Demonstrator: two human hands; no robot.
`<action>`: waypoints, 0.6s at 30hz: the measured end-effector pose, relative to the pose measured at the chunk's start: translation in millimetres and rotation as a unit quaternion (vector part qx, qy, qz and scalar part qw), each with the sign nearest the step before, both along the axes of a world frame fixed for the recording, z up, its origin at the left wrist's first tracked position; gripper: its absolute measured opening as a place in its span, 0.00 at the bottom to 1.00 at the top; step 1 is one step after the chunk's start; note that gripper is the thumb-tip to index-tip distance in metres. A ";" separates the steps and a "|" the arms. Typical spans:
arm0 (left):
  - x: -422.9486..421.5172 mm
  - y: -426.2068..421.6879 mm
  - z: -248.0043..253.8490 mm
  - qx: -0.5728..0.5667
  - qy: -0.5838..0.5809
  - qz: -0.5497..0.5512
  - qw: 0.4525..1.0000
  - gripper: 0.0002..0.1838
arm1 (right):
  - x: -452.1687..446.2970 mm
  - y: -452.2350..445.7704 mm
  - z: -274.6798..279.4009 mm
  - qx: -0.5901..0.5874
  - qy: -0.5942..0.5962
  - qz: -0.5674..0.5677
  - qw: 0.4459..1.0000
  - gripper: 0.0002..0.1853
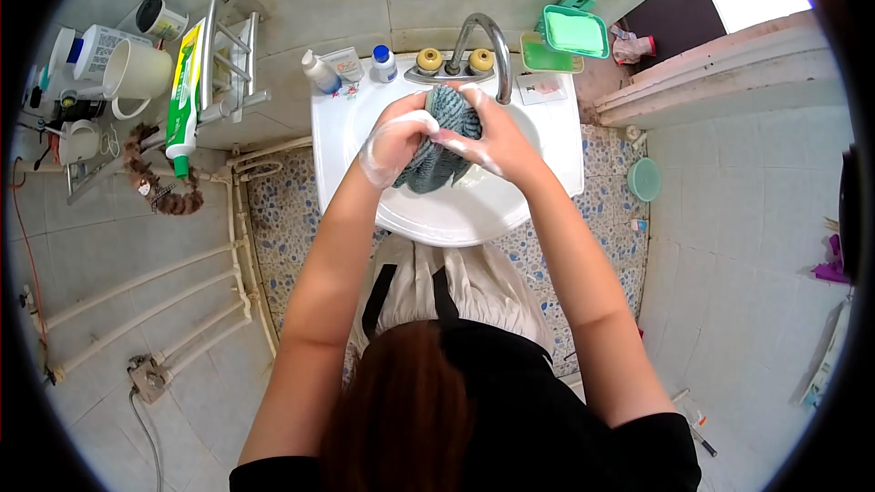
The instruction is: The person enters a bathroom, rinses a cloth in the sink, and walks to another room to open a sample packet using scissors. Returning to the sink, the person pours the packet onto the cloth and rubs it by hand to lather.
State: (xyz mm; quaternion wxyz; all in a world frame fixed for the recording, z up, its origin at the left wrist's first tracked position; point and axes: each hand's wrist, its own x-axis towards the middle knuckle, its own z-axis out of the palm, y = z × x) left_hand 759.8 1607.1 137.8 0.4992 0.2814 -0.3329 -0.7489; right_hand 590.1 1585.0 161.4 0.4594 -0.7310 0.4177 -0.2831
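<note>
Bunched between both hands is a blue-grey, chunky knitted item (427,170), possibly a hat; its full shape cannot be made out. My left hand (394,148) grips it from the left, with white lather on the thumb and wrist. My right hand (499,141) closes on its right side, also streaked with foam, and the two thumbs come close together in front. Both hands are above the basin of a white sink (437,232), just in front of the curved metal faucet (497,36). Some fingertips are hidden behind the knit.
On the sink's back ledge are a white pump bottle (321,73), a blue-capped bottle (384,64) and green soap boxes (574,34). Yellow tap knobs (428,59) flank the faucet. A metal wall rack (214,109) at left holds a mug (137,71) and a green toothpaste tube (185,91).
</note>
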 end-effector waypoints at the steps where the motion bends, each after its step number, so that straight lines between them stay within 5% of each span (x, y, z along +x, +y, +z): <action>1: 0.6 0.2 0.5 -0.004 -0.021 0.005 1.000 0.21 | 1.4 -0.2 -0.8 0.009 0.001 -0.017 1.000 0.25; 9: 22.9 3.5 -12.2 0.026 -0.265 -0.036 0.963 0.14 | -8.2 -11.0 -5.4 0.095 -0.034 -0.057 0.993 0.15; 14: 31.1 11.3 -15.2 0.013 -0.360 -0.028 0.932 0.08 | -20.3 -19.1 -7.1 0.227 -0.276 -0.102 0.928 0.11; 18: 26.6 14.1 -41.1 -0.016 -0.269 0.106 0.957 0.06 | -24.5 -21.2 -6.3 0.217 -0.260 -0.079 0.938 0.12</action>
